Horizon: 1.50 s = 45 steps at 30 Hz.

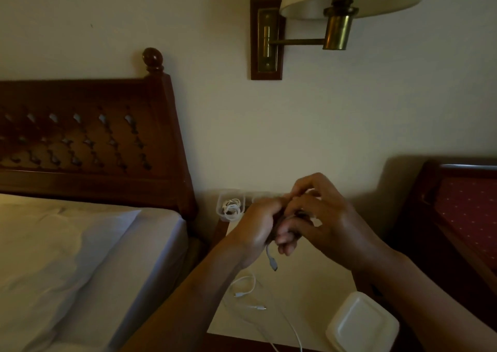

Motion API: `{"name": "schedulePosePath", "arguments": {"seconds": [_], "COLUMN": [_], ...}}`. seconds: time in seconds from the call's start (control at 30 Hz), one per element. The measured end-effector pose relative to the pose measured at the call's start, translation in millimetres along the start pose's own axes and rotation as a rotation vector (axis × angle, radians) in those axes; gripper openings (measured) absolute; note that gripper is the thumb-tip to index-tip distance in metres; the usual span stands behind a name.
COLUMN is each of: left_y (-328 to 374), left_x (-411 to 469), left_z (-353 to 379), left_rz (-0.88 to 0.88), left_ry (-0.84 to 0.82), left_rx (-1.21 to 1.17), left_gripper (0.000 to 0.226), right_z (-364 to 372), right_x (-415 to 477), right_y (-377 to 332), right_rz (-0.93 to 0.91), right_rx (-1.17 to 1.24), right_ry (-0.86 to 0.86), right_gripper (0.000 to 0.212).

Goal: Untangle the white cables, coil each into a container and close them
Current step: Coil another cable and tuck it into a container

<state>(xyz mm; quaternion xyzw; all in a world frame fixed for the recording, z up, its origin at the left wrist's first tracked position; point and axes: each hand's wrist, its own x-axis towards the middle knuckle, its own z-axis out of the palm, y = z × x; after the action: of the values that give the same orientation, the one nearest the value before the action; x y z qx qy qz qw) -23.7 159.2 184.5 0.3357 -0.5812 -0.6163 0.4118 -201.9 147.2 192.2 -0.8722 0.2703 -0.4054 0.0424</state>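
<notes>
The left hand [256, 226] and the right hand [326, 217] meet above the middle of the bedside table [312, 284], knuckles almost touching, and both have their fingers curled round a bunched white cable [271, 259]. Most of that cable is buried in the two grips. One short end drops out below the left palm and hangs clear of the tabletop with its plug pointing down, and small white bits show between the right fingers. Under the left wrist, a loose white cable [238, 295] lies on the table in an open loop with its plugs near the left edge. A long strand runs from there toward the near edge and passes out of view. At the far left corner stands an open clear container [221, 211] with a coiled cable [231, 206] inside it. The rim of another container [259, 196] shows just beside it along the far edge, mostly hidden behind the hands. At the near right corner, under the right forearm, sits a milky white lidded box [361, 324]. A bed [80, 257] with a carved wooden headboard [88, 136] flanks the table's left side, a red upholstered chair [468, 211] its right, and a brass wall lamp [336, 29] hangs above.
</notes>
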Motion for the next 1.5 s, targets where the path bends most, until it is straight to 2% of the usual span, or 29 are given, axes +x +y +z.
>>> {"name": "schedulePosePath", "arguments": {"seconds": [0.07, 0.17, 0.27, 0.33, 0.47, 0.57, 0.7, 0.83, 0.9, 1.03, 1.13, 1.23, 1.37, 1.5], "left_y": [4, 12, 10, 4, -5, -5, -3, 4, 6, 4, -3, -7, -8, -6], "left_x": [2, 6, 7, 5, 2, -1, -7, -6, -4, -1, -1, 2, 5, 4], "left_z": [-2, -5, -7, -5, -2, 2, 5, 7, 8, 6, 6, 9, 6, 4], "left_rz": [-0.044, -0.128, -0.089, -0.033, 0.097, 0.094, 0.059, 0.043, 0.066, 0.083, 0.112, 0.145, 0.153, 0.162], "left_ry": [-0.046, -0.111, -0.14, -0.084, 0.081, 0.11, 0.132, 0.167, 0.188, 0.21, 0.195, 0.271, 0.321, 0.273], "left_rx": [-0.051, -0.188, -0.318, -0.334, -0.118, -0.18, -0.037, 0.135, 0.172, 0.129, 0.059, 0.052, 0.099, 0.088], "left_gripper": [0.053, 0.036, 0.033, 0.032, 0.027, 0.025, 0.032, 0.035, 0.039, 0.039, 0.037, 0.036, 0.036, 0.032], "right_z": [6, 16, 24, 28, 29, 30, 34, 21, 16, 8, 8, 11, 15, 13], "right_x": [-3, -8, -13, -16, -14, -12, -14, -12, -8, -1, 1, 0, -5, -4], "right_y": [2, 1, 1, 3, 0, 1, 0, -1, -3, -5, -5, -4, 4, 12], "right_rz": [0.144, 0.233, 0.326, 0.378, 0.244, 0.217, 0.309, 0.401, 0.447, 0.549, 0.62, 0.618, 0.578, 0.618], "right_rx": [0.213, 0.464, 0.386, 0.396, 0.237, 0.196, 0.213, 0.223, 0.236, 0.272, 0.355, 0.398, 0.338, 0.409], "right_ry": [0.007, 0.133, 0.328, 0.385, 0.433, 0.483, 0.45, 0.257, 0.22, 0.384, 0.43, 0.473, 0.413, 0.225], "right_gripper": [0.003, 0.007, 0.008, 0.012, 0.005, 0.011, 0.008, 0.014, 0.014, 0.008, 0.007, 0.007, 0.004, 0.014]}}
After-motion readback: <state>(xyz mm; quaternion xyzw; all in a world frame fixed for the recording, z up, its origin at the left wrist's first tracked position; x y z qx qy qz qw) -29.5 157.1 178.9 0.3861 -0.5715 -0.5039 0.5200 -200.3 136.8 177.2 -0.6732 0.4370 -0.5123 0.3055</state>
